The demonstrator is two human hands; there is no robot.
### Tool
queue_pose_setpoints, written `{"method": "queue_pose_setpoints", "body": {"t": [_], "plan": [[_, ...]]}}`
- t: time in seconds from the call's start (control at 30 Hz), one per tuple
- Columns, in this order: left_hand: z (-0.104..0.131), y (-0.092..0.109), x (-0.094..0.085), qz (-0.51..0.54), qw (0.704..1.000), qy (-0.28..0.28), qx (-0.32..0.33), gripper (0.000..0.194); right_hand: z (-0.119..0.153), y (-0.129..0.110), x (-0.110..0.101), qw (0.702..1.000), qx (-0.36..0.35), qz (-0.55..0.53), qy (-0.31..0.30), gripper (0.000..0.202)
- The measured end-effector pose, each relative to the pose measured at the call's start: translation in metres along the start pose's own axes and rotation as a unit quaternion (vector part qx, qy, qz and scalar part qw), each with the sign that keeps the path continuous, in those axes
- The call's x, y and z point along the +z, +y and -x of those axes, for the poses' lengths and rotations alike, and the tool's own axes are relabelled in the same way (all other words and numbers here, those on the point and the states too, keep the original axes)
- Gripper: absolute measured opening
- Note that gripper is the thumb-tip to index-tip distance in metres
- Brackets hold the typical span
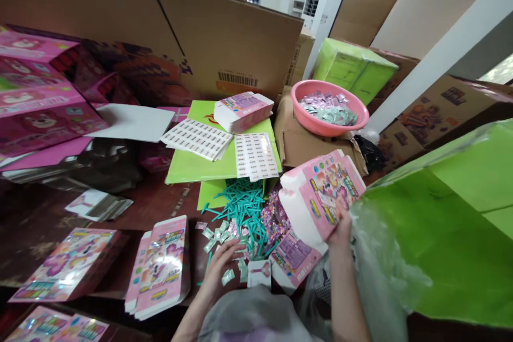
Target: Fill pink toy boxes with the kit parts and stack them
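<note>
My right hand (pixel 340 224) grips the edge of a pink printed carton (pixel 332 189), tilted with its white flaps toward the middle. Near the small green and pink packets (pixel 216 235), my left hand (pixel 226 256) has its fingers spread and holds nothing. Teal sticks (pixel 244 206) lie in a heap beyond it, with colourful beads (pixel 274 216) to their right. A small white card (pixel 259 272) sits close to my body. Another pink carton (pixel 294 262) lies under the held one.
Flat pink cartons (pixel 162 267) lie at the left. Sticker sheets (pixel 200 139) and a stack of cartons (pixel 242 111) rest on a green box (pixel 182 163). A pink basin (pixel 298 112) holds packets. A large green bag (pixel 444 224) stands right.
</note>
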State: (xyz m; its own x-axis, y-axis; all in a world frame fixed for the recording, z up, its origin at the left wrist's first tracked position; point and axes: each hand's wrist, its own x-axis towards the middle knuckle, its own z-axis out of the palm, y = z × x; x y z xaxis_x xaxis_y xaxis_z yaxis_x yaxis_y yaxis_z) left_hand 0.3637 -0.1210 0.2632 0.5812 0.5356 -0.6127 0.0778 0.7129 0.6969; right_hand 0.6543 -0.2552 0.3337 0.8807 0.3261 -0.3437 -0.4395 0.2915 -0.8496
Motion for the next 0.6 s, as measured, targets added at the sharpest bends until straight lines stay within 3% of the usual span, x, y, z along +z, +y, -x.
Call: {"method": "queue_pose_setpoints", "body": {"t": [0.1,0.27,0.33,0.43,0.53,0.6], "plan": [[-0.008,0.009,0.007,0.021,0.997,-0.078,0.016,0.059,0.043,0.007,-0.021,0.997,0.043,0.065,-0.003,0.047],[-0.001,0.033,0.025,0.052,0.979,-0.196,0.022,0.092,0.089,0.039,-0.033,0.974,0.094,0.162,-0.126,0.052],[0.012,0.037,0.033,0.070,0.981,-0.178,0.000,0.094,0.096,0.048,-0.024,0.969,0.119,0.155,-0.153,0.059],[0.030,0.033,0.033,0.092,0.990,-0.099,-0.035,0.087,0.099,0.052,-0.001,0.963,0.129,0.153,-0.180,0.068],[0.031,0.018,0.013,0.119,0.988,-0.068,-0.074,0.079,0.099,0.052,0.018,0.949,0.111,0.192,-0.226,0.073],[0.023,0.002,-0.008,0.167,0.977,-0.065,-0.115,0.071,0.104,0.056,0.026,0.923,0.088,0.269,-0.263,0.080]]}}
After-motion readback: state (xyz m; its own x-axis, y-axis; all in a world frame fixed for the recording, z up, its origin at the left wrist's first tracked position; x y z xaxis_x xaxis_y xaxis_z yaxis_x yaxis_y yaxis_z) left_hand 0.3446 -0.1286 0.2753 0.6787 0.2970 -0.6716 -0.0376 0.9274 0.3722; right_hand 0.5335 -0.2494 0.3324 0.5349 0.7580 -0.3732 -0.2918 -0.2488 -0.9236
